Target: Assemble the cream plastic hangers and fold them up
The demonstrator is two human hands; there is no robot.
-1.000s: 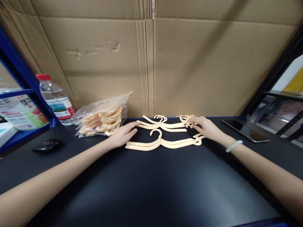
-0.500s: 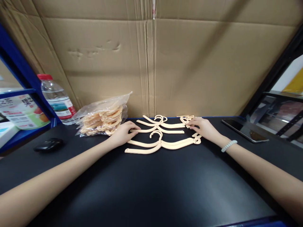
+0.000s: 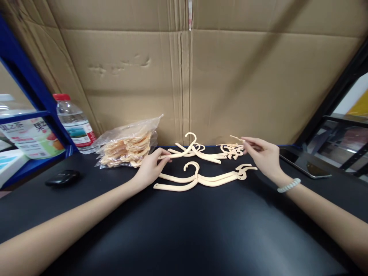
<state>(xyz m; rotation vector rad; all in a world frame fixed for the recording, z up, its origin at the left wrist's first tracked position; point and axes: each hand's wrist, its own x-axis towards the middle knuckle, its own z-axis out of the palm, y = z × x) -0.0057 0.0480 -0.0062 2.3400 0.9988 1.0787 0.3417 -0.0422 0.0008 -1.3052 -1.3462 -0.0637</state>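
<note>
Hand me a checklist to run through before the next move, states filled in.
1. Grip of left hand on raised, hooked cream plastic hanger: ok, held near one end.
2. Grip of right hand on thin cream plastic piece: ok, pinched.
3. Black rounded computer mouse apart from both hands: ok.
4. Left-side arms of front cream plastic hanger parts aligned: not ok, spread.
5. Clear plastic bag untouched by left hand: cannot tell.

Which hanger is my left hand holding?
The hanger whose left end your left hand pinches. Its hook sits higher in the picture than the other hangers' hooks.
</note>
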